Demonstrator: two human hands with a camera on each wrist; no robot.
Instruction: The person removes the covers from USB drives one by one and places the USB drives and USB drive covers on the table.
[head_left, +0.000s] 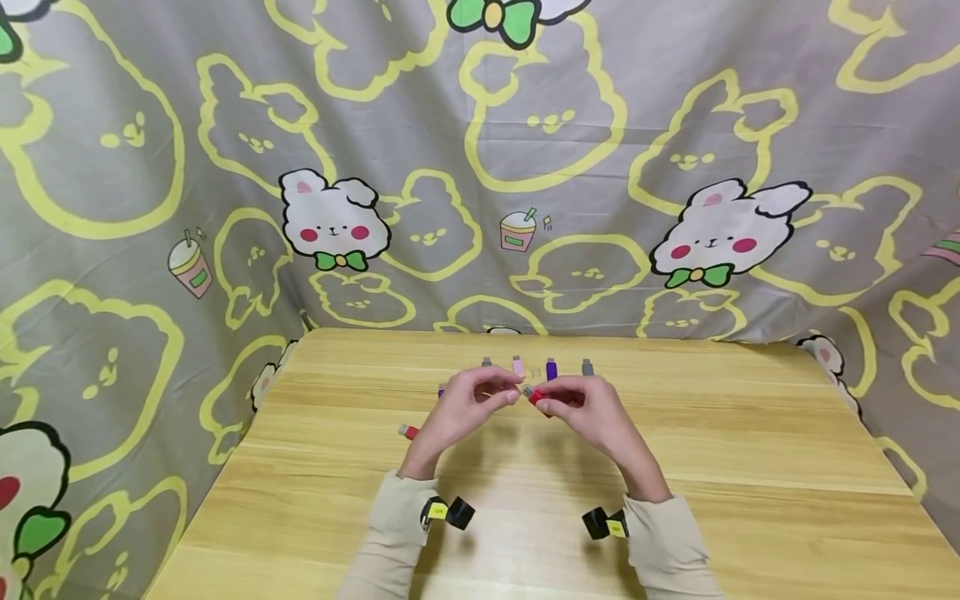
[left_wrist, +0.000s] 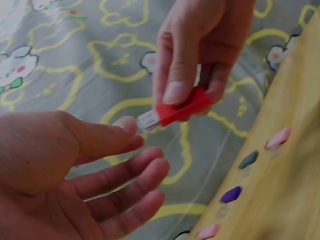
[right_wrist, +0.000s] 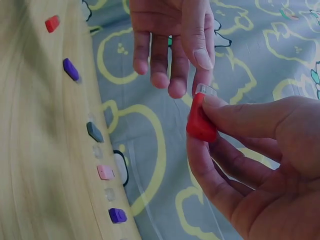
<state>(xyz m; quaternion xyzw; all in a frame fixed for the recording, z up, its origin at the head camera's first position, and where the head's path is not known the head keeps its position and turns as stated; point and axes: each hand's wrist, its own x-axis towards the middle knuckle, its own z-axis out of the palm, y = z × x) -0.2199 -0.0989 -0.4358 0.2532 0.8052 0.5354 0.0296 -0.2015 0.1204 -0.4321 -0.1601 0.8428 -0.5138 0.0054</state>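
Note:
My right hand (head_left: 588, 404) pinches a red USB stick (left_wrist: 182, 106) between thumb and fingers, its metal connector (left_wrist: 148, 121) pointing toward my left hand (head_left: 468, 404). The left thumb and forefinger are right at the connector's end, and the other left fingers spread loosely in the left wrist view. A clear edge shows around the connector tip (right_wrist: 205, 90) in the right wrist view. I cannot tell whether the left fingertips grip that end. Both hands are raised above the wooden table, near its far side.
Beyond the hands stand a pink stick (head_left: 517, 365), a purple stick (head_left: 552, 368) and grey sticks (head_left: 587, 367) in a row. Small clear pieces (right_wrist: 110, 194) lie beside some. Another red stick (head_left: 408, 432) lies left. Patterned cloth (head_left: 427, 150) hangs behind the wooden table (head_left: 750, 467).

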